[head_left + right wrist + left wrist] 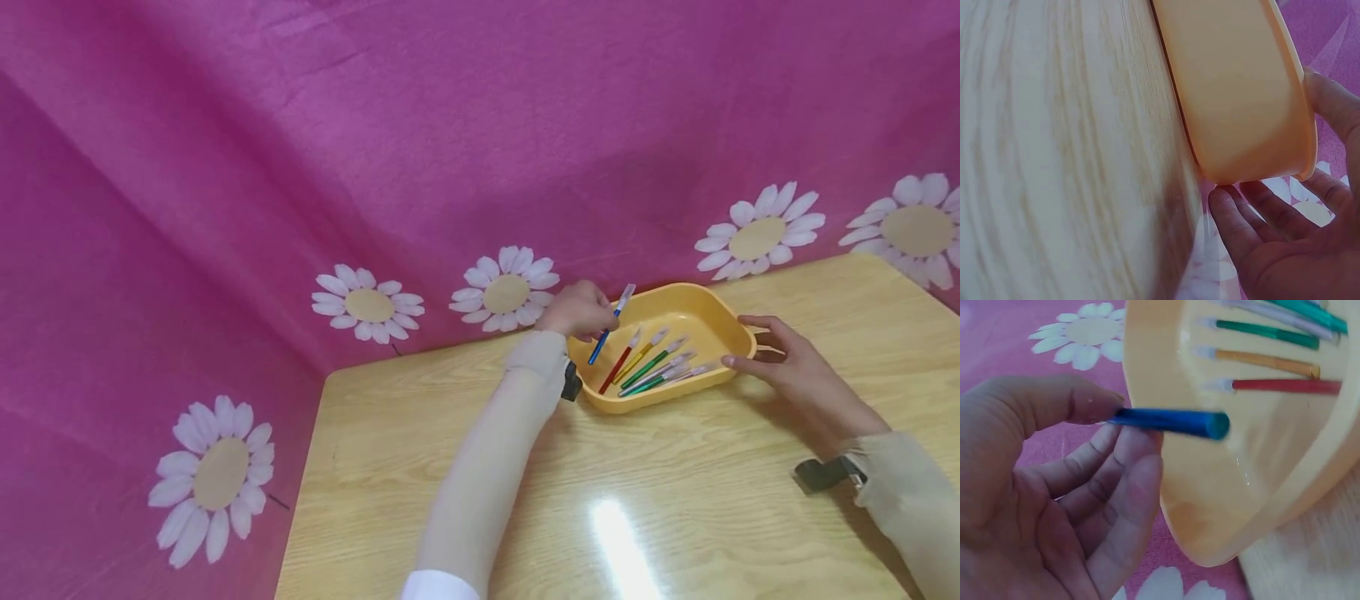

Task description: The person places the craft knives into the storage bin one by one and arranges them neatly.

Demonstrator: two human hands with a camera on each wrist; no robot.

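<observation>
My left hand (581, 310) pinches a slim blue pen-shaped tool (600, 346) with a clear cap over the tray's left end. In the left wrist view, the blue barrel (1172, 422) sticks out between thumb and fingers, its flat end towards the camera. At the right end of the yellow plastic tray (701, 304), my right hand (798, 375) holds the corner, thumb at the rim and fingertips against the end wall (1235, 112). Similar capped tools lie side by side inside: a red one (617, 368), a yellow one (641, 357), several green and silver ones (663, 362).
The tray stands on a wood-grain table (465, 433) near its back edge. A pink cloth (480, 125) with large white daisies hangs behind and at the left. Light glares off the tabletop at the front. A dark strap (828, 473) is at the right wrist.
</observation>
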